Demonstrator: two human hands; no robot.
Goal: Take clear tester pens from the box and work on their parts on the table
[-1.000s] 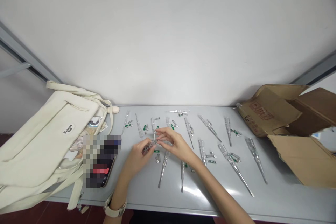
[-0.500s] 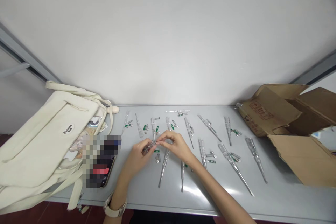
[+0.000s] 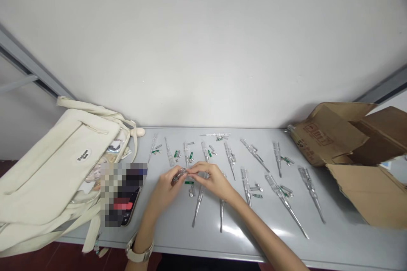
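Between the fingers of my left hand [image 3: 167, 188] is a clear-handled tester screwdriver [image 3: 179, 174], partly covered by the fingers. The fingertips of my right hand [image 3: 210, 178] pinch at its right end; whether they hold a small part there is hidden. Just below the hands lie a green circuit strip [image 3: 189, 182] and small silver button cells [image 3: 191, 193]. Another tester screwdriver [image 3: 199, 203] rests under my right hand, its blade pointing toward me. Several more, such as this tester screwdriver [image 3: 288, 205], lie spread over the table with strips and cells beside them.
A cream bag [image 3: 54, 165] with loose straps takes up the left side of the grey table [image 3: 178, 237]. A phone [image 3: 135, 199], partly pixelated, lies next to it. On the right stands an open cardboard box [image 3: 327, 135], one flap folded toward me. A wall rises behind.
My right hand has shifted slightly and its fingers are bent a little differently at the tester's end. My left hand keeps its hold. The view has moved very slightly.
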